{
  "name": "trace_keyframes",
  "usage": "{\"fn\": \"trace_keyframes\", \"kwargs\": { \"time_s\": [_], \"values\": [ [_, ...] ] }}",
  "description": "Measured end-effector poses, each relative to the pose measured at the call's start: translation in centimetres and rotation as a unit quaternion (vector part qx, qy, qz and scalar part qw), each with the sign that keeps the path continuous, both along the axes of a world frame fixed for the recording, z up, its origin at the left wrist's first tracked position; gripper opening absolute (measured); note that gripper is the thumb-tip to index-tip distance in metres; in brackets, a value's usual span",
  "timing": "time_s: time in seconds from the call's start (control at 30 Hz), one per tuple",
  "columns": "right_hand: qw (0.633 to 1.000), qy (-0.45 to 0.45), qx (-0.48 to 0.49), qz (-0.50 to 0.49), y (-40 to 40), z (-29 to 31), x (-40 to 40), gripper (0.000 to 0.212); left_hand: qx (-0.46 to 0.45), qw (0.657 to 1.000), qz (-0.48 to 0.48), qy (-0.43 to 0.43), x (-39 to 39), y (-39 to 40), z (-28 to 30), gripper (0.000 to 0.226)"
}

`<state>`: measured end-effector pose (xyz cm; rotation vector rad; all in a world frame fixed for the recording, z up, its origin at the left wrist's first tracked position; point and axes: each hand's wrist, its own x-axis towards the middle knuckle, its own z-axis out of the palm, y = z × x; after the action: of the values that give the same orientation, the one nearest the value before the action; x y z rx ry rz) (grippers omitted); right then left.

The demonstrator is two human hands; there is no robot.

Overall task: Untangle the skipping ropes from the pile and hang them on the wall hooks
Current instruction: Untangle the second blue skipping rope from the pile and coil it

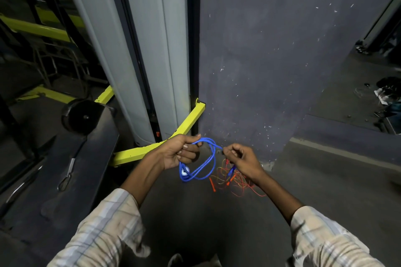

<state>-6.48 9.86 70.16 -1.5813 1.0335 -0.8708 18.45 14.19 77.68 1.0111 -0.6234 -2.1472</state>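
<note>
Left hand: the left hand (181,154) is clenched around the blue rope (211,158), gripping several gathered loops near their top.
Right hand: the right hand (243,158) pinches a strand of the same blue rope between thumb and fingers; its grip is closed on that strand.
Blue rope: held in the air between both hands, in front of the wall (282,60); its loops hang below the left hand, with a blue handle (184,171) dangling at the lower left of the loops.
Orange ropes: a tangled pile of thin orange ropes (236,182) lies on the floor (314,180), below and just beyond the right hand, near the foot of the wall.
Sleeves: both forearms come out of pale checked sleeves (104,227).
Surroundings: a yellow frame (191,121) runs along the floor to the left, beside a grey column (152,50).
</note>
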Motion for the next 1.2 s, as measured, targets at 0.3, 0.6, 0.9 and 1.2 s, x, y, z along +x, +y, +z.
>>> {"fn": "trace_keyframes", "kwargs": {
  "time_s": [0.3, 0.6, 0.9, 1.2],
  "values": [
    [0.994, 0.096, 0.001, -0.059, -0.9, -5.0, -5.1, 0.026, -0.013, 0.993, 0.120, 0.018, 5.7, -0.4, 2.1, 0.025],
    [0.979, 0.187, -0.005, -0.077, -1.6, -8.2, -9.7, 0.026, -0.062, 0.975, 0.198, 0.077, 11.5, 0.2, 2.7, 0.029],
    [0.973, 0.228, -0.036, 0.015, -0.1, -4.2, -4.6, 0.021, -0.076, 0.943, 0.298, -0.127, 5.8, -0.8, 1.1, 0.039],
    [0.986, 0.081, -0.069, 0.131, 3.5, 5.8, 3.2, 0.016, -0.139, 0.953, 0.149, -0.223, -1.0, -0.2, -1.2, 0.034]
  ]
}}
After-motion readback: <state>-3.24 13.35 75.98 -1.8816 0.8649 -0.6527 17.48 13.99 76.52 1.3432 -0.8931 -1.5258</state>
